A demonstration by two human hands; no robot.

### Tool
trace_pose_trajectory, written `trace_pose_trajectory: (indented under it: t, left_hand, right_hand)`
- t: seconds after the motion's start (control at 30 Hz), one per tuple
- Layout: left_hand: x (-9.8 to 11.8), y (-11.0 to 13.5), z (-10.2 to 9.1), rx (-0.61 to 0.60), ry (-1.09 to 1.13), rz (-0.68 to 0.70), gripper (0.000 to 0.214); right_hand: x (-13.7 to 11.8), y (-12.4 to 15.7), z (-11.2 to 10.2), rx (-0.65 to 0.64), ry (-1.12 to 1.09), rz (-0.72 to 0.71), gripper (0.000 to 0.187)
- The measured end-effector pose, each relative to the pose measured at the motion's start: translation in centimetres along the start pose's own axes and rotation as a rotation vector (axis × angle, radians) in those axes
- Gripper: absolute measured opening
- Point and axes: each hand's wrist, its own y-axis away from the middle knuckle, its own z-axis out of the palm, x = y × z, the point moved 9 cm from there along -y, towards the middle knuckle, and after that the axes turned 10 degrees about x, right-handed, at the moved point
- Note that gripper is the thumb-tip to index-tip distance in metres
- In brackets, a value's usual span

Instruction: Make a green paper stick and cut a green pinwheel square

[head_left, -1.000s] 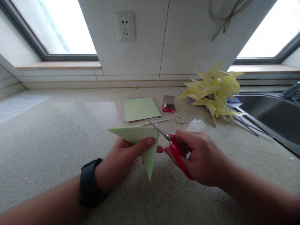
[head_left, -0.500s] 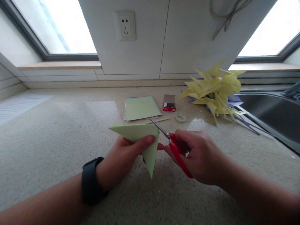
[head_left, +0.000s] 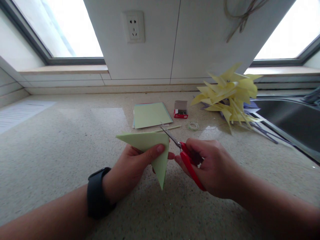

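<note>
My left hand [head_left: 140, 161] grips a folded light-green sheet of paper [head_left: 146, 141], thumb on top and the other fingers beneath it. The paper forms a triangle, with one point to the left and another pointing down toward me. My right hand [head_left: 212, 166] holds red-handled scissors [head_left: 191, 168], fingers in the loops. Their blades [head_left: 171, 136] lie at the paper's upper right corner, slightly parted. A fingertip of my left hand shows under the paper's right edge, close to my right hand.
Behind the hands lie a stack of coloured paper [head_left: 152, 115], a thin stick [head_left: 174, 127], a small red box [head_left: 181, 114] and a tape roll [head_left: 193, 125]. Yellow paper pinwheels [head_left: 228, 91] are heaped beside the sink [head_left: 290, 116]. A printed sheet [head_left: 23, 111] lies far left.
</note>
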Motion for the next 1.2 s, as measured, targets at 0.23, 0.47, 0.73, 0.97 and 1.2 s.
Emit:
trace_pose_trajectory:
  t: [0.23, 0.47, 0.73, 0.97, 1.2]
  left_hand:
    - [-0.1, 0.1, -0.2, 0.000, -0.010, 0.011, 0.017]
    - [-0.2, 0.1, -0.3, -0.003, -0.006, 0.009, 0.017]
    - [0.0, 0.0, -0.2, 0.029, -0.003, -0.011, 0.019]
    - [0.1, 0.0, -0.2, 0.036, -0.012, -0.022, 0.025]
    - [-0.3, 0.1, -0.2, 0.013, 0.001, -0.036, 0.024]
  right_hand:
    - [0.0, -0.1, 0.1, -0.004, 0.002, 0.007, 0.034]
    - [-0.2, 0.0, 0.0, 0.007, 0.017, -0.007, 0.034]
    - [0.2, -0.1, 0.1, -0.003, 0.043, 0.009, 0.036]
    - [1.2, -0.3, -0.6, 0.036, 0.049, 0.086, 0.041]
    - [4.4, -1.2, -0.5, -0.054, 0.324, 0.175, 0.034]
